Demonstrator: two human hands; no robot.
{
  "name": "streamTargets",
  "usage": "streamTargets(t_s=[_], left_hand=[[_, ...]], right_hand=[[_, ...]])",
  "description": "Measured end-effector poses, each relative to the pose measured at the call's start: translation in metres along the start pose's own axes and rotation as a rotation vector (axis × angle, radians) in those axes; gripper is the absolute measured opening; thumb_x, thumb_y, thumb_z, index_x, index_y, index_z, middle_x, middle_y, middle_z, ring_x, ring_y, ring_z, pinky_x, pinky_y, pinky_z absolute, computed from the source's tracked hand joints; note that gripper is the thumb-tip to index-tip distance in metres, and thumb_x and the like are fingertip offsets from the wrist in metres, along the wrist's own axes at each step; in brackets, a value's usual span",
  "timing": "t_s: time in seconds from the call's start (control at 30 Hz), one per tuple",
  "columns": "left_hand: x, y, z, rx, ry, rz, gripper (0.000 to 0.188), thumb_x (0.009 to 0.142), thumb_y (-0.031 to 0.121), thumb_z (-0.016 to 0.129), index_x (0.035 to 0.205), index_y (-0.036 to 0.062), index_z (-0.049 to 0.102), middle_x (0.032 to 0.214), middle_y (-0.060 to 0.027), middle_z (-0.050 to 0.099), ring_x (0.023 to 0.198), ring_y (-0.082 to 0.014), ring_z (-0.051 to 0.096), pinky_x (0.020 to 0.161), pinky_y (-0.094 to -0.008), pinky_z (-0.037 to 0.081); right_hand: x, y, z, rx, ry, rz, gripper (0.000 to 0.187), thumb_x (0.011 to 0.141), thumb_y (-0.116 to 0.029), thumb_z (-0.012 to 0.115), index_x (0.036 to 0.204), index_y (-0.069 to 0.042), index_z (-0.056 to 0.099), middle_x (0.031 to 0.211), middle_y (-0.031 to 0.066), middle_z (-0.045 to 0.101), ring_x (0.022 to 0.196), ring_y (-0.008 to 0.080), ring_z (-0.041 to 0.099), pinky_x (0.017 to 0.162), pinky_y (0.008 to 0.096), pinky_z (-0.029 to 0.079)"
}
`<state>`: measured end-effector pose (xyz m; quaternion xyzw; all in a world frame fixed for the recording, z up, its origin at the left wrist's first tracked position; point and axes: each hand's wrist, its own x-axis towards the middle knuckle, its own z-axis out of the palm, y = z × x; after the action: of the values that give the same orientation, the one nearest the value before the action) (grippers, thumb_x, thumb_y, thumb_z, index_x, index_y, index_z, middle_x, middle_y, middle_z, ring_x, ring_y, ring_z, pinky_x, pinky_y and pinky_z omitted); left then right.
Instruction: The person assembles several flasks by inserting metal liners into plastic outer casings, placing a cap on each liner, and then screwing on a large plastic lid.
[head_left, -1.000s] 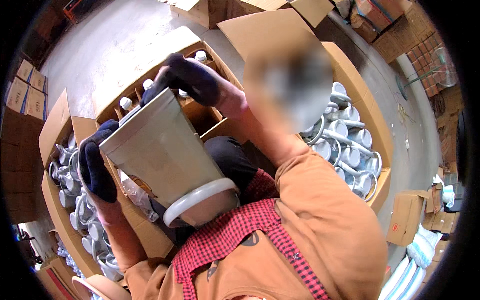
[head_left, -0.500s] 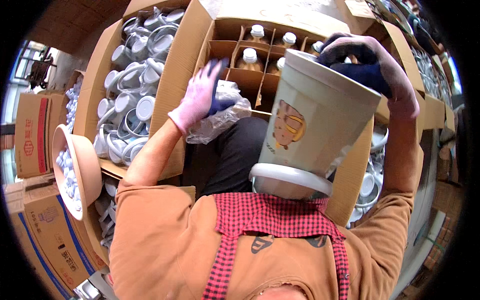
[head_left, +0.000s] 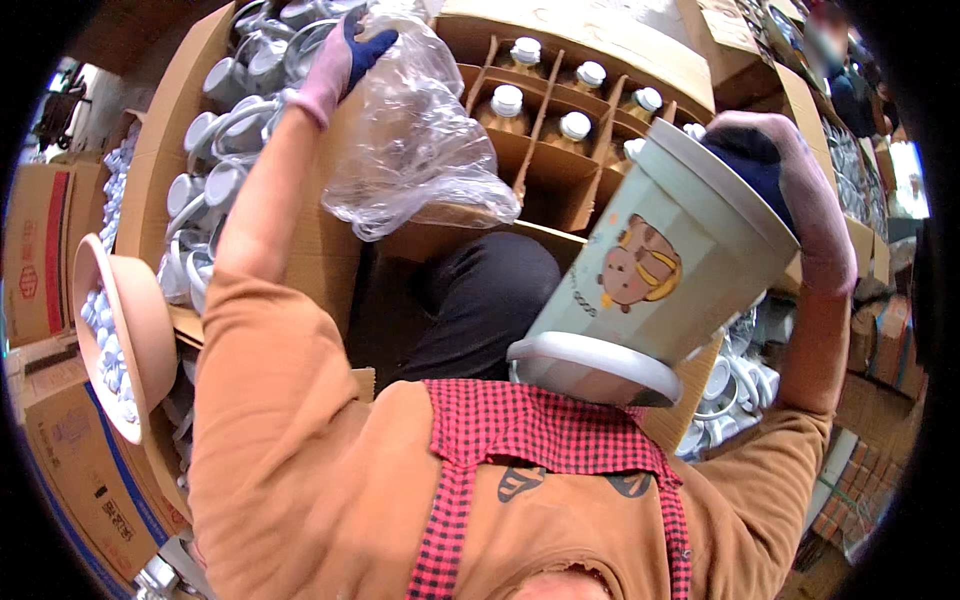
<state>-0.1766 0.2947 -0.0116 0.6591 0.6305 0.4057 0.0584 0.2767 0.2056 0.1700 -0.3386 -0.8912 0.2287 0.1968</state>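
My right hand (head_left: 765, 170), in a pink and navy glove, grips the upper rim of a pale green tapered bin (head_left: 590, 300) with a cartoon animal on its side. The bin leans over my lap, and a white ring (head_left: 560, 360) circles its narrow end. Some right fingers are hidden inside the rim. My left hand (head_left: 345, 65), gloved alike, is raised at the upper left with thumb and fingers apart. Beside it a clear plastic bag (head_left: 420, 140) spreads out loosely. Whether the bag touches the fingers is unclear.
Ahead stands a divided cardboard box (head_left: 550, 235) with several white-capped bottles (head_left: 507, 105). A carton of pale grey handled lids (head_left: 220, 185) is at the left, with more grey parts (head_left: 725, 390) at the right. A peach basin (head_left: 145, 320) holds small pale pieces.
My left hand has moved up and left. The crumpled plastic bag has spread out and upward. The bin has shifted right and tilted, with my right hand still on its rim.
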Motion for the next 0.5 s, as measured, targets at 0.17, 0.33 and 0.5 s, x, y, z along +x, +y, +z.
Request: streamTargets(t_s=[0.17,0.33,0.5], left_hand=[[-0.125,0.07,-0.044,-0.709,0.152,-0.267,0.035,0.086,0.022,0.064,0.111,-0.0005,0.057,0.093,-0.0106,0.064,0.078,-0.0189,0.063,0.07,-0.027,0.048],[-0.256,0.086,-0.064,-0.985,-0.526,-1.108,0.043,0.094,0.039,0.047,0.116,0.0026,0.052,0.088,-0.0075,0.064,0.076,-0.0143,0.061,0.067,-0.025,0.048],[-0.203,0.084,-0.008,-1.087,-0.181,-0.996,0.04,0.091,0.037,0.053,0.118,0.0073,0.05,0.088,-0.0018,0.061,0.081,-0.0114,0.057,0.064,-0.0248,0.045]], right_hand=[[0.014,-0.008,-0.043,-0.028,-0.548,0.273,0.028,0.081,-0.007,0.061,0.11,-0.007,0.06,0.1,0.009,0.058,0.093,0.019,0.057,0.085,0.0308,0.045],[0.008,0.024,-0.02,0.015,-0.289,-0.006,0.04,0.08,-0.012,0.068,0.117,-0.007,0.054,0.106,0.0076,0.058,0.099,0.0179,0.056,0.089,0.0296,0.044],[-0.016,0.011,-0.007,0.014,0.043,0.243,0.031,0.08,-0.012,0.069,0.108,-0.006,0.057,0.098,0.004,0.058,0.087,0.0125,0.055,0.085,0.0254,0.044]])
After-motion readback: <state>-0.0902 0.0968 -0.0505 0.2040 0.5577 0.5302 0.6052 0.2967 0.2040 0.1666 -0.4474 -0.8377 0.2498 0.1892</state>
